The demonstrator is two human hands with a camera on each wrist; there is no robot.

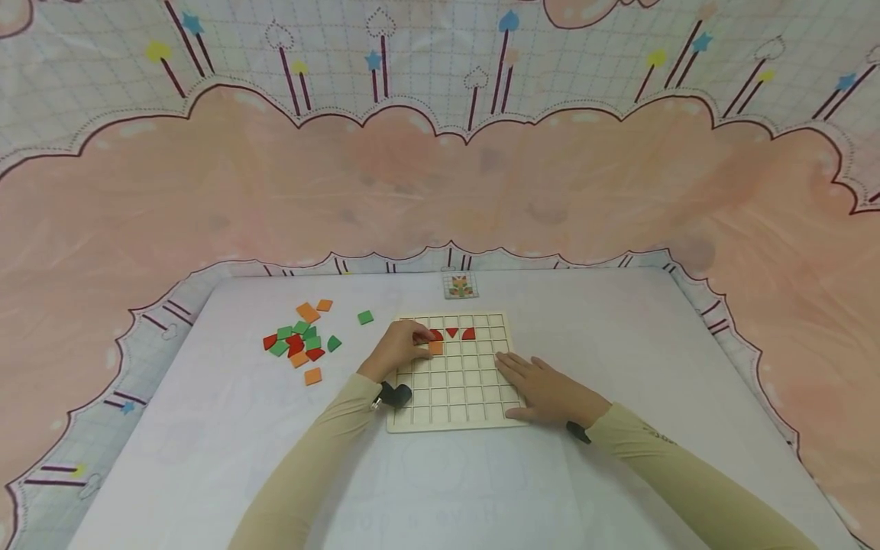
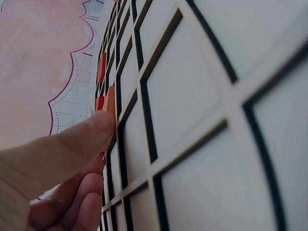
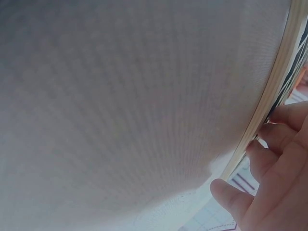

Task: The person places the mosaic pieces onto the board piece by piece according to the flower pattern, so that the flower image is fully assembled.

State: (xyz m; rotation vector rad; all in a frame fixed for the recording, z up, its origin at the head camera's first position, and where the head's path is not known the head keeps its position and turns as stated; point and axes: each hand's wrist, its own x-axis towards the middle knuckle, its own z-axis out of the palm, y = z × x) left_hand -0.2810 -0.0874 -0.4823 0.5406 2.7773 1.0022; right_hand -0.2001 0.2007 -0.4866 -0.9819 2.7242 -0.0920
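Note:
A wooden grid board (image 1: 448, 397) lies on the table. My left hand (image 1: 399, 347) is over its upper left part, thumb and finger pinching an orange square tile (image 1: 436, 348). In the left wrist view the thumb lies against this orange tile (image 2: 111, 103), low over the grid. Just above it, a red quarter-round tile (image 1: 436, 334) sits partly behind the fingertips. A red triangle (image 1: 451, 332) and another red quarter-round tile (image 1: 469, 334) follow to the right in the same row. My right hand (image 1: 546, 388) rests with extended fingers on the board's right edge; the right wrist view shows its fingertips along the wooden rim (image 3: 262, 108).
Left of the board lies a loose pile of red, green and orange tiles (image 1: 296, 346). A single green tile (image 1: 365, 317) lies between pile and board, and an orange one (image 1: 312, 376) nearer me. A small pattern card (image 1: 460, 286) stands behind the board.

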